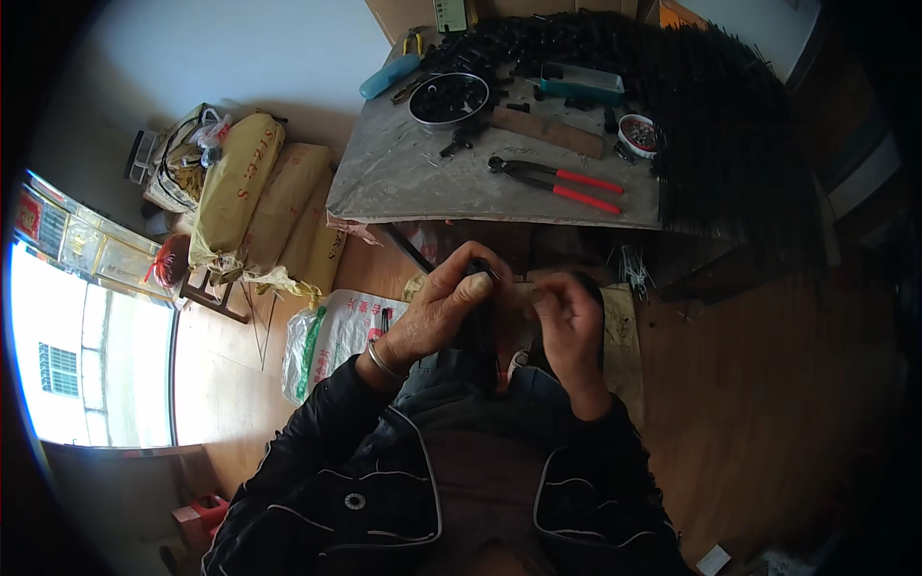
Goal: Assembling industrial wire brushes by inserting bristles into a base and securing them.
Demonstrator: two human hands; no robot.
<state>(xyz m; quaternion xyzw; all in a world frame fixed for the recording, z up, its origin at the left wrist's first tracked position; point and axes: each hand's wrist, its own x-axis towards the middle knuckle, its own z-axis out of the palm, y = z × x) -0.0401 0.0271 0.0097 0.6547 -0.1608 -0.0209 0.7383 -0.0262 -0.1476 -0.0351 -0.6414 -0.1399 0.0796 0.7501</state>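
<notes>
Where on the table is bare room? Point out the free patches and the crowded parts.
The worn grey tabletop is barest at front left, between its left edge, the round metal bowl of black pieces and the red-handled metal pincers. Crowded: the back, heaped with black parts, and the right, covered by long thin black rods.

Grey counter (384, 182), surface scuffed. Near edge: red-handled pincers (557, 174), lying flat. Behind: wood strip (547, 132), small white bowl (641, 155) just right of it. Left: round bowl (451, 126) of black parts (449, 94). Farther back: teal tray (594, 93), dark heap (557, 40). Left edge: blue bottle (391, 76). Right end: black rods (730, 125), bunched.
</notes>
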